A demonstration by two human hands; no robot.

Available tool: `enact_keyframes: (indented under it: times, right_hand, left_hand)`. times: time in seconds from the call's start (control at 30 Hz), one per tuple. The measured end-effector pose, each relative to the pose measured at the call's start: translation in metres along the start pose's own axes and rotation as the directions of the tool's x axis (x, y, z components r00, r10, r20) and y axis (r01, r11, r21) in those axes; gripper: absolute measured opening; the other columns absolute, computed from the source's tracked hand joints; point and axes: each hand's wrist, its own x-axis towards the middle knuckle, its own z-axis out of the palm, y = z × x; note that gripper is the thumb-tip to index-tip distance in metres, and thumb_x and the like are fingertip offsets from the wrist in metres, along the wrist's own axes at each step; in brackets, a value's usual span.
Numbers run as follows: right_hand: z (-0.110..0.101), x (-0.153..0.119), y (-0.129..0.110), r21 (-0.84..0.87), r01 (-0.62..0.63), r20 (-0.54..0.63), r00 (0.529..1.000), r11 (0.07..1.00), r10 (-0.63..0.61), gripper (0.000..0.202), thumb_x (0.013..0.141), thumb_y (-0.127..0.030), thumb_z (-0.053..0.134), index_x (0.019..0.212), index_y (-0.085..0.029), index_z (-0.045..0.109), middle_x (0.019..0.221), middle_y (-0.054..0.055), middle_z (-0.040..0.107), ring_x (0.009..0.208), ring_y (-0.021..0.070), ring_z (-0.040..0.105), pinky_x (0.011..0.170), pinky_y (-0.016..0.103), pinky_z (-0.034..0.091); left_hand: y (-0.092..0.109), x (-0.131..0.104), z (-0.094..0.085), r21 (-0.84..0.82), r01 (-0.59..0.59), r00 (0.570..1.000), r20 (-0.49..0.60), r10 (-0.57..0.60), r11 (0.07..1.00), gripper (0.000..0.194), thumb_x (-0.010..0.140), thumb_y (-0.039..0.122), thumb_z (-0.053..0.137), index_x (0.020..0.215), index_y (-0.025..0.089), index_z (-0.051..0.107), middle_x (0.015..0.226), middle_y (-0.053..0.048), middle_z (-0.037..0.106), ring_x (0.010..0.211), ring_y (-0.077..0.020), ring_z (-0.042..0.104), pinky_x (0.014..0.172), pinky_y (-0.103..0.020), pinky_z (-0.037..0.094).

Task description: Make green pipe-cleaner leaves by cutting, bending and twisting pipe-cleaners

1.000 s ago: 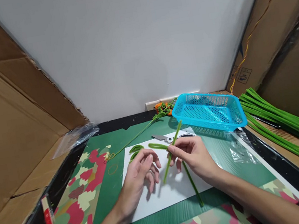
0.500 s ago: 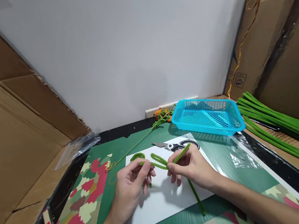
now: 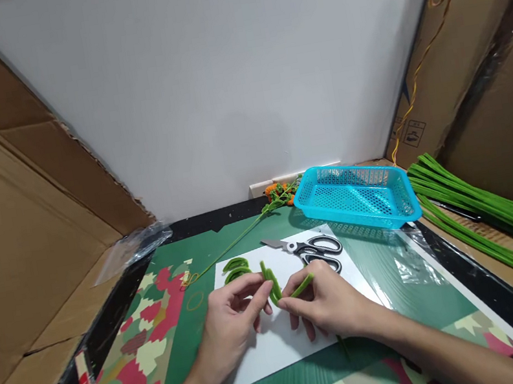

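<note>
Between both hands, over the white paper, is a green pipe cleaner bent into a narrow upright loop. My left hand pinches the loop's left side with thumb and index finger. My right hand grips its lower end, and a free length sticks out over the fingers. Behind my left hand, bent green pipe cleaner pieces lie on the paper. Scissors with black and white handles rest just beyond my right hand, blades pointing left. Part of a thin green piece shows below my right hand.
A blue plastic basket stands at the back right. Right of it lies a bundle of green pipe cleaners. An orange flower with a long green stem lies behind the paper. Cardboard walls flank the green mat.
My hands have come closer together and slightly lower. The pipe cleaner loop, earlier slanting left, now stands more upright between them. More of the scissors' handles shows.
</note>
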Motion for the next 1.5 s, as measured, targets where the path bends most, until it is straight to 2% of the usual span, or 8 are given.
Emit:
enact_keyframes:
  times: [0.2,0.43,0.67,0.8,1.0,1.17,1.33,1.5]
  right_hand:
    - [-0.001,0.006,0.006,-0.004,0.005,-0.078,0.997,1.000,-0.006,0.039,0.085,-0.053,0.081,0.079,-0.017,0.068,0.058,-0.001,0.066,0.039,0.0108,0.058,0.034,0.017,0.038]
    - [-0.006,0.011,0.001,0.316,0.063,-0.026,0.998,0.947,-0.058,0.050,0.068,-0.056,0.093,0.078,-0.016,0.065,0.065,0.002,0.072,0.050,0.0158,0.067,0.046,0.025,0.056]
    - [-0.003,0.008,-0.003,0.254,0.163,-0.051,0.987,0.953,-0.155,0.046,0.078,-0.059,0.087,0.078,-0.016,0.070,0.066,0.002,0.071,0.052,0.0136,0.064,0.049,0.023,0.053]
    - [-0.005,0.006,-0.003,0.081,0.248,-0.184,0.956,0.965,-0.230,0.040,0.082,-0.055,0.085,0.080,-0.016,0.077,0.065,0.001,0.067,0.050,0.0119,0.059,0.046,0.022,0.047]
    - [-0.005,0.008,0.003,0.027,0.210,-0.216,0.956,0.977,-0.200,0.042,0.088,-0.054,0.080,0.074,-0.014,0.078,0.056,0.001,0.063,0.045,0.0106,0.055,0.044,0.020,0.044]
    - [-0.007,0.009,0.001,0.118,0.205,-0.184,0.966,0.972,-0.182,0.042,0.085,-0.054,0.083,0.075,-0.013,0.077,0.062,0.002,0.067,0.044,0.0106,0.055,0.040,0.021,0.044]
    - [-0.009,0.010,-0.004,0.267,0.217,-0.081,0.976,0.939,-0.202,0.041,0.083,-0.054,0.084,0.076,-0.014,0.075,0.065,0.002,0.066,0.046,0.0112,0.058,0.040,0.021,0.049]
    - [-0.007,0.009,-0.001,0.266,0.223,-0.112,0.973,0.938,-0.200,0.036,0.083,-0.049,0.085,0.086,-0.015,0.076,0.064,0.000,0.065,0.046,0.0120,0.059,0.040,0.022,0.051]
  left_hand:
    - [0.002,0.000,0.000,0.013,-0.014,0.999,0.051,0.014,1.000,0.034,0.096,0.045,0.069,0.076,0.018,0.066,0.070,0.002,0.062,0.049,-0.0108,0.059,0.048,-0.022,0.048]
    - [-0.001,0.000,0.000,-0.018,0.002,0.994,0.111,0.000,1.000,0.036,0.101,0.051,0.060,0.082,0.020,0.058,0.078,0.003,0.056,0.065,-0.0148,0.067,0.061,-0.024,0.054]
    - [-0.001,-0.008,0.003,-0.029,0.085,0.970,0.229,-0.076,0.996,0.035,0.101,0.055,0.058,0.092,0.022,0.063,0.076,-0.002,0.070,0.073,-0.0198,0.069,0.070,-0.027,0.054]
    - [-0.005,-0.008,0.005,-0.071,0.113,0.959,0.270,-0.089,0.991,0.034,0.104,0.054,0.056,0.095,0.022,0.061,0.065,0.003,0.060,0.058,-0.0143,0.058,0.059,-0.023,0.049]
    - [-0.010,-0.005,0.004,0.007,0.096,0.965,0.244,-0.095,0.995,0.039,0.104,0.054,0.055,0.092,0.019,0.066,0.066,0.004,0.051,0.053,-0.0107,0.048,0.049,-0.020,0.041]
    - [-0.011,-0.005,0.004,-0.021,0.104,0.956,0.277,-0.094,0.994,0.041,0.104,0.054,0.056,0.084,0.019,0.063,0.064,0.006,0.044,0.051,-0.0089,0.038,0.047,-0.021,0.031]
    - [-0.010,-0.004,0.006,-0.088,0.115,0.930,0.360,-0.076,0.990,0.038,0.106,0.052,0.053,0.096,0.018,0.066,0.069,0.006,0.039,0.055,-0.0089,0.030,0.048,-0.022,0.025]
    - [-0.012,-0.009,0.008,-0.206,0.235,0.903,0.407,-0.136,0.950,0.034,0.107,0.050,0.051,0.107,0.019,0.065,0.072,0.006,0.035,0.056,-0.0090,0.026,0.047,-0.023,0.020]
